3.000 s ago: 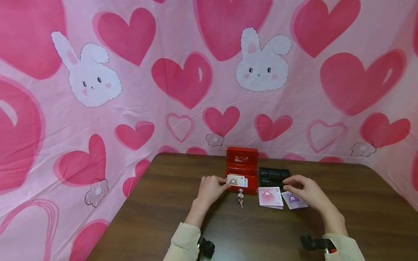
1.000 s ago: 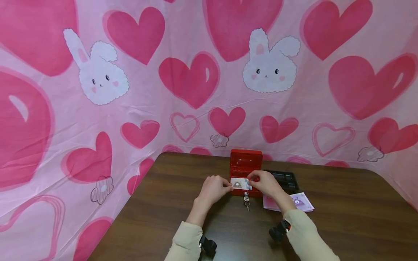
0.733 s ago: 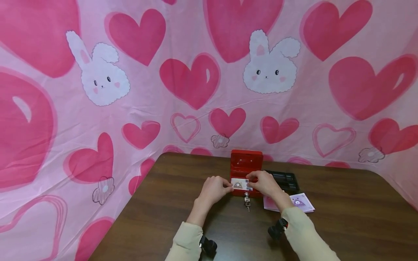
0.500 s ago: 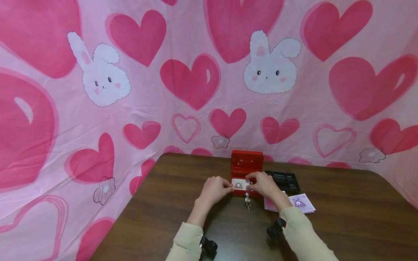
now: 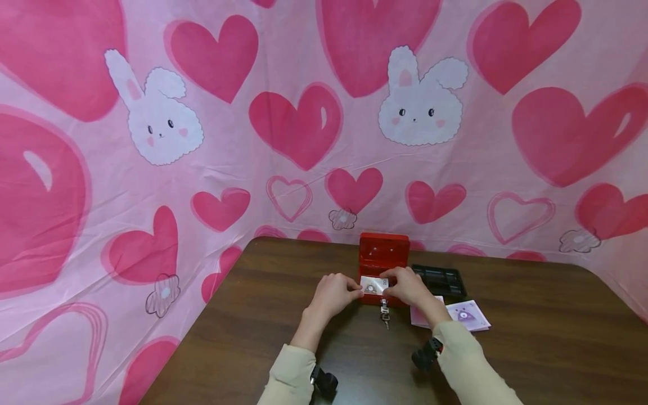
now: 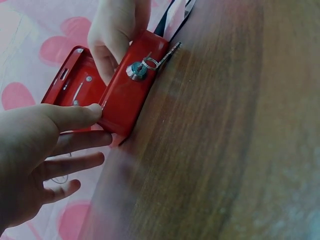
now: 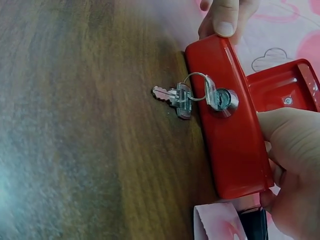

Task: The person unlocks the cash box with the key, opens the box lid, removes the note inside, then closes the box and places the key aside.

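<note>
"Trouble with that note (image 5: 374, 285), do you think?"

"Possibly. It lies in the box (image 7: 235, 150), and my right hand (image 5: 409, 286) seems to pinch its right end. If I push that end left, I judge it could buckle or crease against the far wall."

"And your left hand (image 5: 331, 292)?"

"Thumb and forefinger grip the box's left front corner, other fingers spread loose. If I tug there, the raised lid (image 5: 383, 246) might drop on my fingers. My right forearm also passes over the loose notes (image 5: 466, 316) on the worktop (image 5: 253, 337); a low sleeve could drag them."

"Which way does the note point?"

"Its long axis runs left to right, along the box's front wall. Printed side up, figure toward the left end; one short end toward each of my hands."
</note>
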The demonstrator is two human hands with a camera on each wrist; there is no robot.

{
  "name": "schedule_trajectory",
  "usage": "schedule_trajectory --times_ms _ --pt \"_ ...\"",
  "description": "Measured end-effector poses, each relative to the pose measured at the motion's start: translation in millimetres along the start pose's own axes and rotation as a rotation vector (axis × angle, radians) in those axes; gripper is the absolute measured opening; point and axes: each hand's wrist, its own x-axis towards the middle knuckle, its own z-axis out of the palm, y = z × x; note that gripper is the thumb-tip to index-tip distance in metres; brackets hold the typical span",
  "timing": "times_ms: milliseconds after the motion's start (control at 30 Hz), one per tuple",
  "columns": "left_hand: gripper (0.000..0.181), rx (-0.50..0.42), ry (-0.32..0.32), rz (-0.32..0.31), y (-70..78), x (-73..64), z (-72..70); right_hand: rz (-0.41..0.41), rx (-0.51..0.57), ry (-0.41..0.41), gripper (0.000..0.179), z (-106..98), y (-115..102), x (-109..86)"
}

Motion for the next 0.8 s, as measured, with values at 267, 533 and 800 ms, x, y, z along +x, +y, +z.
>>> schedule_trajectory --times_ms 267,533,800 --pt "0.016 -0.004 0.002 0.004 -0.5 0.3 0.1 -0.009 0.034 0.043 0.034 2 2 -5.7" --pt "0.016 -0.011 0.014 0.009 -1.0 0.4 1.8 -0.016 0.054 0.080 0.031 2 4 -6.0" --pt "0.016 0.002 0.022 -0.010 -0.5 1.6 2.3 0.005 0.111 0.129 0.034 2 4 -11.2"
